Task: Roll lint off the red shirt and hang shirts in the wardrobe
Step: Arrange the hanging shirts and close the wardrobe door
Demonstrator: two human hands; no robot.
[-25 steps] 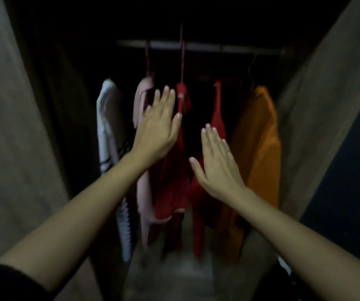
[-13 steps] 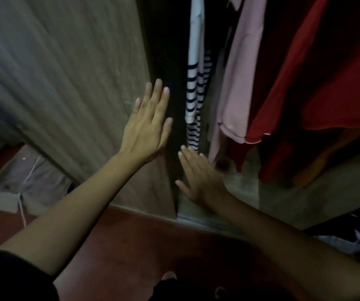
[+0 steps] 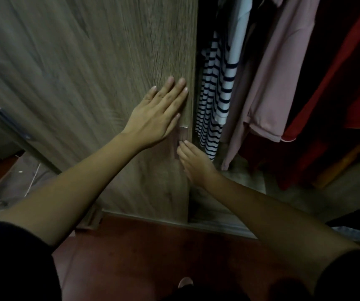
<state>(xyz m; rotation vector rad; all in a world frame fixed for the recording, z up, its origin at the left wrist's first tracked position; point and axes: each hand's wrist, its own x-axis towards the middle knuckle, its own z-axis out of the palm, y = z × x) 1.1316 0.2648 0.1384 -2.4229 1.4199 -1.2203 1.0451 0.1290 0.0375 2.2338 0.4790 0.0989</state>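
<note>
My left hand (image 3: 159, 114) lies flat, fingers spread, on the wooden wardrobe door (image 3: 88, 83) near its right edge. Just below, my right hand (image 3: 194, 164) touches the door's edge with its fingertips at a small recessed handle (image 3: 182, 135); it holds nothing. Inside the wardrobe hang a white shirt with dark stripes (image 3: 218, 90), a pink shirt (image 3: 279, 83) and a red shirt (image 3: 335, 88) at the far right. Something orange (image 3: 339, 166) shows low behind the red one.
The floor (image 3: 153, 257) in front of the wardrobe is dark red. A pale cloth with a cord (image 3: 22, 181) lies on the floor at the left. The wardrobe's bottom board (image 3: 305, 196) shows under the clothes. A toe (image 3: 185, 282) shows at the bottom.
My view has dropped and swung left from the hanging rail to the door. Both hands have left the clothes; the left now presses on the door and the right touches its edge.
</note>
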